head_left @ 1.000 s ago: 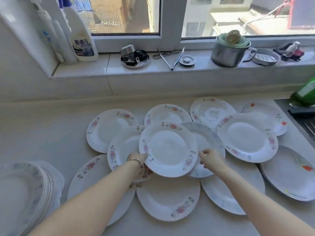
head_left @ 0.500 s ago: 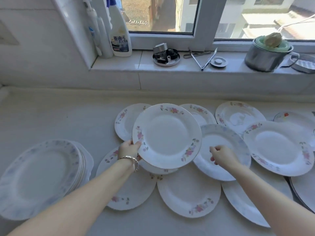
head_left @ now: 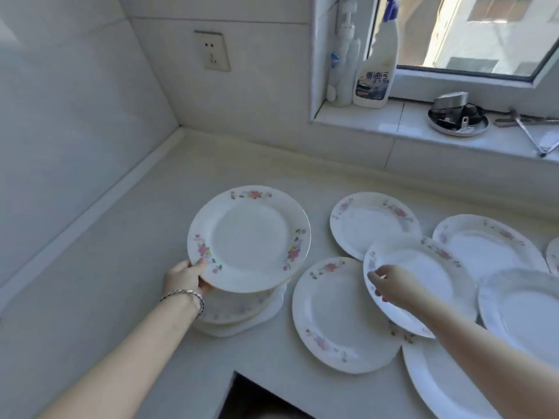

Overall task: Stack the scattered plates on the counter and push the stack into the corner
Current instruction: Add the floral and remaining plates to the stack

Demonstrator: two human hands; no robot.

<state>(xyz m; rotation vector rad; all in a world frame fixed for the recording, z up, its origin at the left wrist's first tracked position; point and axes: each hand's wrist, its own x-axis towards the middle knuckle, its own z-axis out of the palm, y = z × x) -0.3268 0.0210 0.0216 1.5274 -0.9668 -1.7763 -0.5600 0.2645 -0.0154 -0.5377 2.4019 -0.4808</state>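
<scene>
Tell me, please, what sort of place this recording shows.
Most likely a home kitchen: floral dinner plates spread over a pale counter, tiled walls with a wall socket, and a cleaning spray bottle on the windowsill.

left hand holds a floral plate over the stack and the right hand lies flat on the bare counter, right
Not quite. In the head view the left hand does hold a floral plate over the stack, but the right hand grips the rim of another plate instead.
</scene>
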